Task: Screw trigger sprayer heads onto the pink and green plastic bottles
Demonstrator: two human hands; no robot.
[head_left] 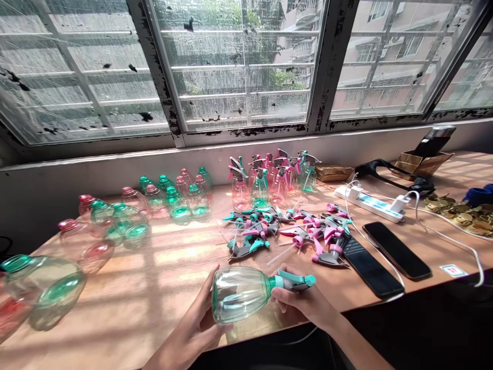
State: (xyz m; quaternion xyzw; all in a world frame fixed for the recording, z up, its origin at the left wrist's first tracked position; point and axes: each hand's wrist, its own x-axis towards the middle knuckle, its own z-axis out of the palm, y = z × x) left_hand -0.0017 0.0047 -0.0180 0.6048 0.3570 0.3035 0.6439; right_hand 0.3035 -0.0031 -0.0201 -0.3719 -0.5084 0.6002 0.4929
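A clear green spray bottle (242,294) lies sideways between my hands, over the front edge of the table. Round its base end curls my left hand (206,313). At the neck, my right hand (300,303) grips the teal and grey spray head (290,281), which sits on the bottle's mouth; I cannot tell how tightly it is screwed. Beyond the bottle lie loose teal spray heads (250,239) and loose pink spray heads (319,231), with thin tubes attached to some.
Open green and pink bottles (127,221) stand at the left. Several bottles with spray heads (260,187) stand by the wall. Two phones (396,249), a white power strip (370,204) with cables, a black strap (396,174) and gold-coloured pieces (462,213) occupy the right.
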